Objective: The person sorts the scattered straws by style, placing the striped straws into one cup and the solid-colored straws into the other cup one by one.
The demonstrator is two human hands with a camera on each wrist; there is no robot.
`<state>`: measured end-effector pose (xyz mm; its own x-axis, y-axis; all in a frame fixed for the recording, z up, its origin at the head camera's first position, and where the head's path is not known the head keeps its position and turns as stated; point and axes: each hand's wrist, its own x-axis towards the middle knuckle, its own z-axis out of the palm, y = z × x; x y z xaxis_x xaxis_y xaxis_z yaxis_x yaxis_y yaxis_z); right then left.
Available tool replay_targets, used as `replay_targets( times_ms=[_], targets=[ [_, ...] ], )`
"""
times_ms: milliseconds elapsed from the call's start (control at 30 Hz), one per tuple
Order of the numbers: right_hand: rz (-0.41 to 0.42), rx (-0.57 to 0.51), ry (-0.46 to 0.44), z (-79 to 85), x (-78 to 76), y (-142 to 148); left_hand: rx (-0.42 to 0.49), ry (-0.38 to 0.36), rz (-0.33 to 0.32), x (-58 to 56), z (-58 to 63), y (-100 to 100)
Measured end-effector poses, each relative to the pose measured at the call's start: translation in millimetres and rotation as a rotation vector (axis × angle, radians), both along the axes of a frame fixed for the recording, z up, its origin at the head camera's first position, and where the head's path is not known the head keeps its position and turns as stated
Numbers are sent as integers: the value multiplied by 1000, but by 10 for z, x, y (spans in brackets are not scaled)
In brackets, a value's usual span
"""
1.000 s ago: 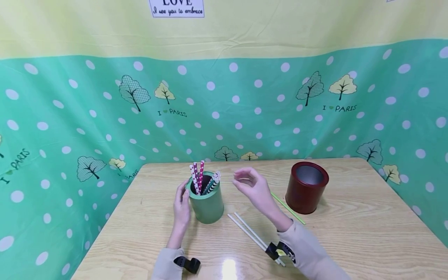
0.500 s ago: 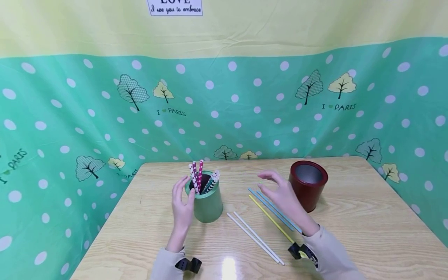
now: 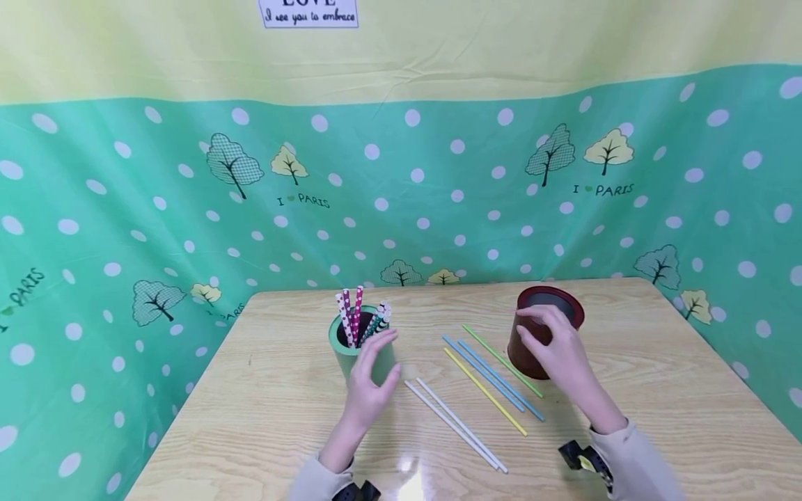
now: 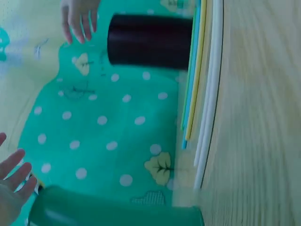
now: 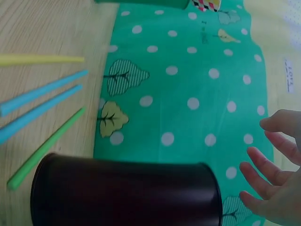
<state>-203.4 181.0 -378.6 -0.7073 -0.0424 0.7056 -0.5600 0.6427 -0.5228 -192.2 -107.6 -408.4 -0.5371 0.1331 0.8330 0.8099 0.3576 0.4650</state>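
My left hand (image 3: 366, 393) is in front of the green can (image 3: 343, 358), fingers loosely bent and nothing in them. Patterned paper straws (image 3: 347, 313) stick up out of that can, some with pink and white dots, others dark green and white. Over on the right, my right hand (image 3: 564, 355) hovers before the dark red can (image 3: 523, 355), hiding part of its front. The right wrist view shows its fingers (image 5: 270, 172) spread and bare, off the end of the dark can (image 5: 127, 193).
Between the cans, thin plain sticks lie slanting on the wooden table (image 3: 263, 410): two white (image 3: 454, 424), one yellow (image 3: 485, 391), two blue (image 3: 491, 376) and one green (image 3: 501, 360). Behind the table hangs a green and yellow printed cloth (image 3: 401, 181).
My right hand has moved right, from above the middle of the table to the dark red can, uncovering the coloured sticks. My left hand has left the green can's rim and shifted right and nearer.
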Motion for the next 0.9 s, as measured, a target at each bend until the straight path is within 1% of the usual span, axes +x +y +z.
replay_targets(
  times_ms=[67, 233, 300, 467, 500, 567, 667, 733, 900],
  targets=[
    [-10, 2, -10, -25, 8, 73, -37, -11, -25, 28, -17, 57],
    [-46, 9, -37, -84, 29, 233, -135, -9, -61, 82, -48, 161],
    [-61, 9, -50, -106, 36, 287, -178, -56, -80, 102, -65, 191],
    [-86, 2, -73, -147, 37, 392, -289, -266, -129, 132, -122, 253],
    [-92, 2, -79, -153, 37, 409, -315, -291, -136, 126, -139, 262],
    [-107, 7, -93, -164, 35, 441, -371, -313, -149, 107, -173, 280],
    [-118, 13, -110, -190, 27, 480, -473, -308, -167, 74, -215, 295],
    [-122, 19, -110, -209, 19, 502, -539, -322, -175, 59, -243, 304],
    [-119, 20, -110, -249, 9, 529, -691, -423, -178, 43, -297, 316]
  ],
)
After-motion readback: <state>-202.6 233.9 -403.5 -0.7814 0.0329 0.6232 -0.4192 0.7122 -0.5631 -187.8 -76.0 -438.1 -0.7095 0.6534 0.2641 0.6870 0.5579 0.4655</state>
